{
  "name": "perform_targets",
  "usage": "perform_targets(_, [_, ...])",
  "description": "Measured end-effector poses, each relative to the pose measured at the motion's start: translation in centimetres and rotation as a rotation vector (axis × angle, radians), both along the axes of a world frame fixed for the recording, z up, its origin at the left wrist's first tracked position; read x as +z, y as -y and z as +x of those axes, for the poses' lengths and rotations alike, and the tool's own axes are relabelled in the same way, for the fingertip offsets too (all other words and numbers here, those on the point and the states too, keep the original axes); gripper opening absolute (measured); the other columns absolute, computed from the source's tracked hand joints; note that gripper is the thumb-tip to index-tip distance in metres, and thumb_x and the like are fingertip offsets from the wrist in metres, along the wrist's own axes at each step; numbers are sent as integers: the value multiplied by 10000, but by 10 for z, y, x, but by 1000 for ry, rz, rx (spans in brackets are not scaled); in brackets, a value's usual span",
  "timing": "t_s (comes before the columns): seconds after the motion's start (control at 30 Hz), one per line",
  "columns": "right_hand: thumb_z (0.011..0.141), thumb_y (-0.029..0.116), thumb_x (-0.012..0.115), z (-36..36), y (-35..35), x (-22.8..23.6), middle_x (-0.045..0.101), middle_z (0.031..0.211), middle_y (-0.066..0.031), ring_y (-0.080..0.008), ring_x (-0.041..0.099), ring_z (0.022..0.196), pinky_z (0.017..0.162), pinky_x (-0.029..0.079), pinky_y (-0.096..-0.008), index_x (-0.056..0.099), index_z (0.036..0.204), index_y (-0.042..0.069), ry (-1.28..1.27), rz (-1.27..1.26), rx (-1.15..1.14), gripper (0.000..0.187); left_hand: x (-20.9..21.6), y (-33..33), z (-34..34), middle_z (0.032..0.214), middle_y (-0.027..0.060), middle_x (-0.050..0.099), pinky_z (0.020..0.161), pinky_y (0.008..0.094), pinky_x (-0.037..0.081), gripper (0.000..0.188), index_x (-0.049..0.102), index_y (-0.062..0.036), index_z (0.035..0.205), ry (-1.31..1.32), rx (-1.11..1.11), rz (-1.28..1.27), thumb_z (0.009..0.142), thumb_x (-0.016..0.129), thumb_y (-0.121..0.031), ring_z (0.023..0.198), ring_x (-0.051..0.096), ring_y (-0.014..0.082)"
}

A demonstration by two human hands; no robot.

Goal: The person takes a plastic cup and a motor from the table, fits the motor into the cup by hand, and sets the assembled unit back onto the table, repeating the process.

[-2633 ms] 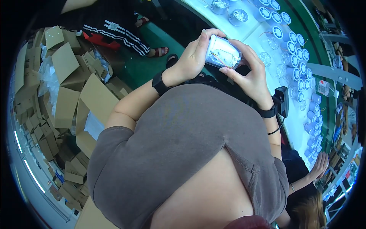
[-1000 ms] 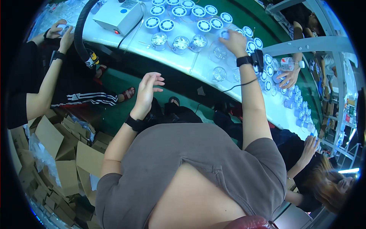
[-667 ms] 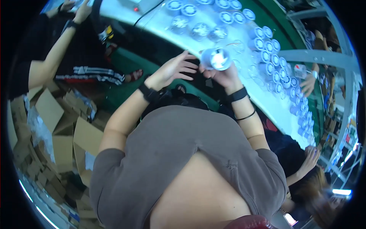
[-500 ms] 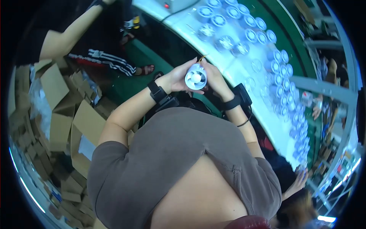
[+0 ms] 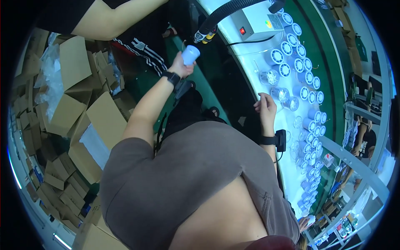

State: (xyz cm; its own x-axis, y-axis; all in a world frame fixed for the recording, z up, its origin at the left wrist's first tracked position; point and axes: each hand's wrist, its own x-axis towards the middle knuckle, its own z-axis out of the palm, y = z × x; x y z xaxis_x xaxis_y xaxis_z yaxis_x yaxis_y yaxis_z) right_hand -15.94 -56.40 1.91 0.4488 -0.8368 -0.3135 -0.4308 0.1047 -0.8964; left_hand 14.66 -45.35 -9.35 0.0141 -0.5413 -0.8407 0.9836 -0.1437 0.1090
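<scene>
Long white table on the right, bearing rows of pale-blue cylindrical cups with white slotted round tops; open brown cardboard boxes heap on the left. Between them, the left hand has its fingers closed around a pale bluish-white cylindrical cup, held tilted, near the yellow-banded end of a black corrugated hose. To the right, the right hand, fingers loosely bent and gripping nothing visible, is at the table's near edge; whether it touches, I cannot tell.
</scene>
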Motion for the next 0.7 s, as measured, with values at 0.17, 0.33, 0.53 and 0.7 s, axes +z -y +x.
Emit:
perform_targets(0.17, [836,184,461,-49,14,3,533,579,-33,-64,466,483,442,356,-180,559,889,13,-46,-81,-260,204,-16,24,22,628,86,457,325,187,232,516,432,-65,889,121,-20,-35,802,252,-540,367,323,108])
perform_targets(0.33, [763,189,553,-139,45,-3,565,701,-87,-149,526,601,543,415,-255,561,905,21,-533,-725,-483,220,-21,24,31,584,10,405,339,207,214,400,454,-99,803,754,-113,0,782,358,-487,381,318,103])
perform_targets(0.53, [640,382,641,-150,60,11,547,899,-144,-284,512,863,747,400,-369,497,1061,87,-1119,-923,-132,534,-6,-3,7,999,188,490,768,393,386,434,442,-14,1051,2041,-826,307,796,440,-364,930,473,344])
perform_targets(0.7, [618,411,646,-173,78,2,555,827,-151,-279,538,783,666,423,-360,476,1094,81,-1136,-772,-113,603,6,-14,-3,1004,204,492,791,375,377,442,438,7,1063,2175,-913,198,774,505,-321,934,478,342])
